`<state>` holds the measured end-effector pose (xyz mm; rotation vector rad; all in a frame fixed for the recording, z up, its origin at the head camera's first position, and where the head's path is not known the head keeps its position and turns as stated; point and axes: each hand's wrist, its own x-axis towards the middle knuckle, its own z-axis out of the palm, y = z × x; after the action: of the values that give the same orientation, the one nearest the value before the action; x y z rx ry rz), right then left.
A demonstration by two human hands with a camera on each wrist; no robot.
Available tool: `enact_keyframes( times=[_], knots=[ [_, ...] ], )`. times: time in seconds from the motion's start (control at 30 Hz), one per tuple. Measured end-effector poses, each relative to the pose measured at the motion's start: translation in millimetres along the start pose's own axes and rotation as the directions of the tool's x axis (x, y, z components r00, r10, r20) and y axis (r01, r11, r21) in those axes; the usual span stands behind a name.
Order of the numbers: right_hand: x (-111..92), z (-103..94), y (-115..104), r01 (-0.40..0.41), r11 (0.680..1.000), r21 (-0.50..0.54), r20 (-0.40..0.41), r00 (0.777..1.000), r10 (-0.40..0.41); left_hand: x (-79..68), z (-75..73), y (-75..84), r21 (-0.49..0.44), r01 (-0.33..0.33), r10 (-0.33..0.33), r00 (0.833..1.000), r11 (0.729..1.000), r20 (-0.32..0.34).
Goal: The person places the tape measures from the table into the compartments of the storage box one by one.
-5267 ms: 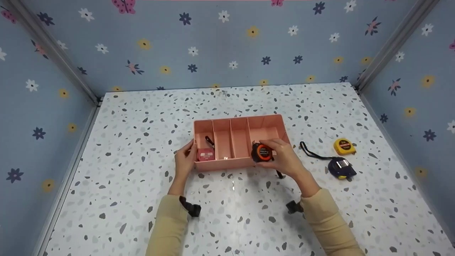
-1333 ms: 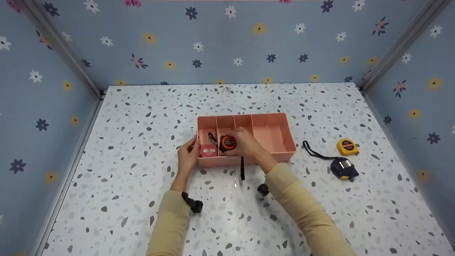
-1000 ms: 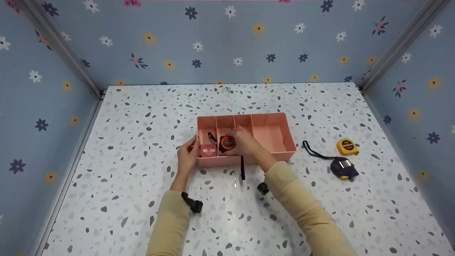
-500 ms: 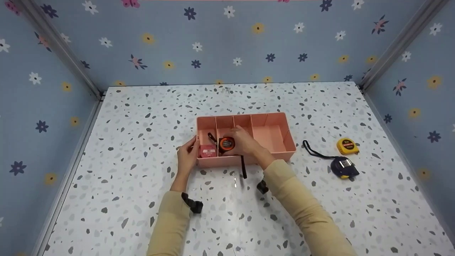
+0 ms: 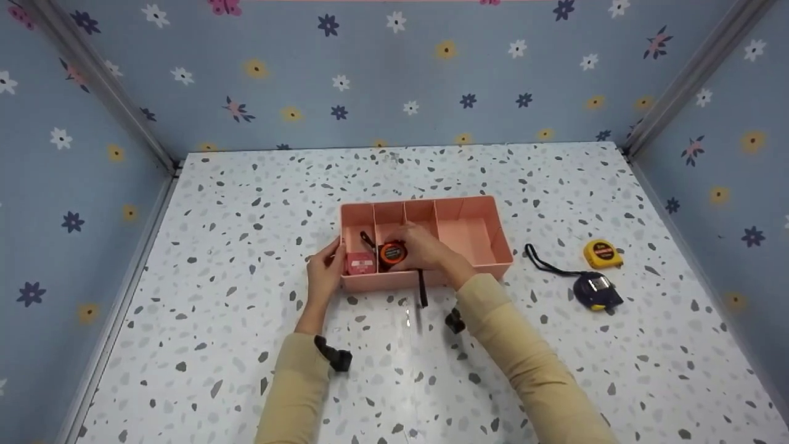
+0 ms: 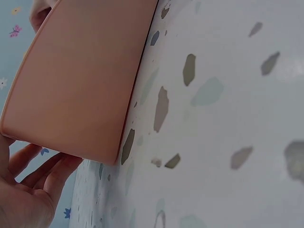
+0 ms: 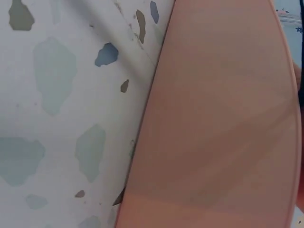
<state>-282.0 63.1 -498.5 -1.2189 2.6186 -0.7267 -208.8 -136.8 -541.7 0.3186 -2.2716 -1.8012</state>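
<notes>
My right hand (image 5: 423, 248) holds a black and orange tape measure (image 5: 392, 253) down in the second compartment from the left of the pink divided box (image 5: 425, 282). Its black wrist strap (image 5: 422, 288) hangs over the front wall. The left hand (image 5: 325, 269) grips the box at its left end; in the left wrist view, curved fingers (image 6: 59, 173) lie against the end wall. A pink tape measure (image 5: 361, 263) with a black strap lies in the leftmost compartment. In the right wrist view the front wall (image 7: 213, 114) hides the held tape measure and most of the hand.
To the right of the box, a yellow tape measure (image 5: 603, 254) lies behind a dark blue one (image 5: 597, 291) with a looped black strap. All stands on a speckled white table (image 5: 246, 185) with flower-patterned walls (image 5: 370, 68) on its back and sides.
Since the earliest frame, my right hand has carried the black and orange tape measure left from the wide right compartment; over the last second it has lowered it slightly. The left hand stays at the box.
</notes>
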Motion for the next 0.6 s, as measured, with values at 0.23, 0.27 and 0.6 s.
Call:
enact_keyframes(
  times=[0.23,0.27,0.6],
  knots=[
    [3.0,-1.8,-6.1,-0.095,0.994,-0.046,0.080,0.992,0.099,-0.6,0.7,-1.4,0.001,0.012,-0.012,1.000,1.000,-0.003],
    [3.4,-1.7,-6.7,-0.100,0.994,-0.054,0.080,0.991,0.104,-0.5,0.8,-1.3,0.002,0.014,-0.014,1.000,1.000,-0.003],
    [6.6,0.8,-9.5,-0.145,0.986,-0.085,0.076,0.986,0.151,0.8,0.6,-0.1,0.011,0.011,-0.011,1.000,1.000,-0.010]
  ],
)
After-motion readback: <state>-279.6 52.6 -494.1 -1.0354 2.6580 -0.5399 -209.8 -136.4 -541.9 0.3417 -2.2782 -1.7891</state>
